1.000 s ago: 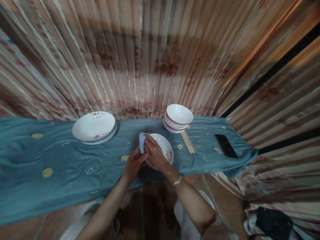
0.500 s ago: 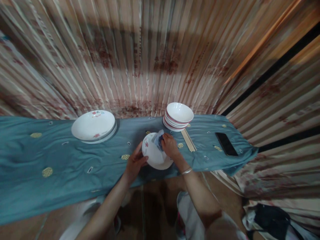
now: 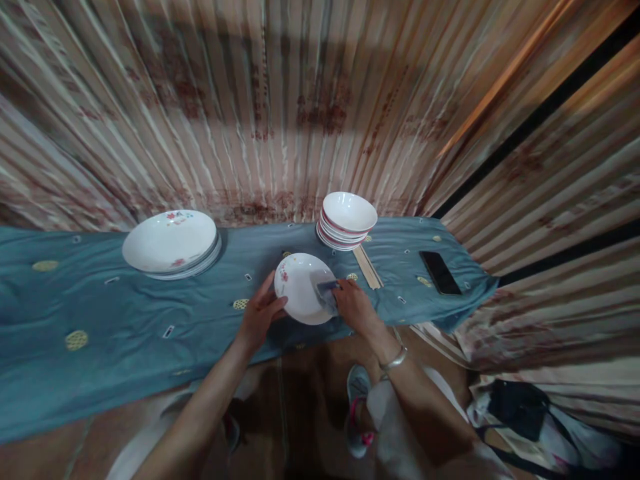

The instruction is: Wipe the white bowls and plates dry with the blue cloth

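At the near side of the scene, a silver bracelet circles the right wrist, and we see two hands at work over the draped surface. The left hand grips the left rim of one small floral plate, its thumb laid over the edge. The right hand pinches one pale wiping cloth, bunched and blurred, against the right part of the same plate. The plate sits near the middle of the surface, close to its near edge; whether it is lifted or resting, we cannot tell.

We judge the step in hand to be a wipe of the plate's upper face. The next stroke, in our view, calls for a firm left grip and light, even pressure from the cloth out to the rim.

Farther off to the right, we count one dark phone lying flat and one bundle of chopsticks, too tightly packed to number. Toward the far edge stand two stacks: at left, large plates, at least three by our count; right of centre, red-banded bowls, several nested, their exact number unclear. Beyond hangs a pleated curtain.
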Motion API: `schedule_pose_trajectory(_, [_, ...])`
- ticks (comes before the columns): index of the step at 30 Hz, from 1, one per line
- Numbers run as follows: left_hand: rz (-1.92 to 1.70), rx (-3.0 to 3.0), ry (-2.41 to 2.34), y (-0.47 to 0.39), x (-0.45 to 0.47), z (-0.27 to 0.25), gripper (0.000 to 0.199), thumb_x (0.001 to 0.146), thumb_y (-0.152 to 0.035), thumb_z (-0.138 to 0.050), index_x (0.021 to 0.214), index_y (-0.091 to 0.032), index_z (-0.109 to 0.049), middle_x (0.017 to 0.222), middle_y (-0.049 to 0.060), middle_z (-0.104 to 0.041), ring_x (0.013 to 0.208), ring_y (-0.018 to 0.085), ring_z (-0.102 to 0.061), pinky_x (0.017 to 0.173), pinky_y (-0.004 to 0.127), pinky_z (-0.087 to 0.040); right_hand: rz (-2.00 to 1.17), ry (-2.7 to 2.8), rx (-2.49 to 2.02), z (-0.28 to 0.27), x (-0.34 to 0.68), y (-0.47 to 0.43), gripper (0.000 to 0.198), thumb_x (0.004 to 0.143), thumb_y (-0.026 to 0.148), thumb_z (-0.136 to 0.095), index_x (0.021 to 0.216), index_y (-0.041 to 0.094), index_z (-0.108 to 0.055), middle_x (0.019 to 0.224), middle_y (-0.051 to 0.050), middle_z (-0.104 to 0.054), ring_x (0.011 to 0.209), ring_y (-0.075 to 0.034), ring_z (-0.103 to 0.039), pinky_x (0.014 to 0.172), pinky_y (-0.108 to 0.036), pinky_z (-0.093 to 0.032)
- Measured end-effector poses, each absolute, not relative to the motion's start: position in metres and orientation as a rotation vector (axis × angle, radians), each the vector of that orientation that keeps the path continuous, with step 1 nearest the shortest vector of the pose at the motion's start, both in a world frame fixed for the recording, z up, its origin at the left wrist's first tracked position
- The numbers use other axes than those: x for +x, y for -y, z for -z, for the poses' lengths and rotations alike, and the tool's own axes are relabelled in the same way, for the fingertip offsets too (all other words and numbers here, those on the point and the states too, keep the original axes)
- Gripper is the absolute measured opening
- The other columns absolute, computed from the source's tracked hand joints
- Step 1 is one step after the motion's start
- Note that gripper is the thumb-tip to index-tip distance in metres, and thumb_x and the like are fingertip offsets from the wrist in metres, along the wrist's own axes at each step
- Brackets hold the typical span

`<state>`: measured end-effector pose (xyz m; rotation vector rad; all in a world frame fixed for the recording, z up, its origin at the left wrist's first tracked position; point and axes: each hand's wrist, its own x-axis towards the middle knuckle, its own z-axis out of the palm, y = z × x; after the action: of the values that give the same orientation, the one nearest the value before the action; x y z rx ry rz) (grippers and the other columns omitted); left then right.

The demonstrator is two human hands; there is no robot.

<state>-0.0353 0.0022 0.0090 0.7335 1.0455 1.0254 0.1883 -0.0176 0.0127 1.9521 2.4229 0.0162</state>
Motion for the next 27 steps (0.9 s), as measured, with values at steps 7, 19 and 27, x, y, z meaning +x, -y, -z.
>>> schedule_pose_trajectory(7, [-1.020, 0.774, -1.039, -0.001, -0.035, -0.010, 0.104, 0.052, -0.034, -0.088, 0.146, -0.023, -0.045, 0.107, 0.008, -0.075, 0.094, 0.028, -0.069, 0.071, 0.034, -0.059, 0.112, -2.516, 1.788, -0.022, 0.164, 0.049, 0.026, 0.092, 0.005, -0.048, 0.089, 0.012, -0.073, 0.110, -0.017, -0.070, 0.111, -0.023, -0.060, 0.104, -0.037, -0.042])
schedule_pose_trajectory(19, [-1.049, 0.755, -1.054, -0.001, -0.032, -0.010, 0.097, 0.054, -0.037, -0.087, 0.143, -0.024, -0.050, 0.108, 0.008, -0.075, 0.088, 0.025, -0.069, 0.066, 0.030, -0.058, 0.572, -2.851, 1.757, -0.042, 0.133, 0.052, 0.023, 0.092, 0.011, -0.046, 0.099, 0.014, -0.068, 0.110, -0.012, -0.068, 0.102, -0.021, -0.063, 0.094, -0.035, -0.049])
schedule_pose_trajectory(27, [-1.053, 0.707, -0.993, 0.001, -0.033, -0.009, 0.075, 0.074, -0.058, -0.067, 0.140, -0.025, -0.054, 0.126, 0.008, -0.068, 0.105, 0.026, -0.067, 0.065, 0.026, -0.055, 0.635, -2.917, 1.854, -0.028, 0.114, 0.042, 0.018, 0.089, 0.009, -0.052, 0.100, 0.014, -0.065, 0.116, -0.014, -0.065, 0.108, -0.023, -0.061, 0.098, -0.038, -0.049])
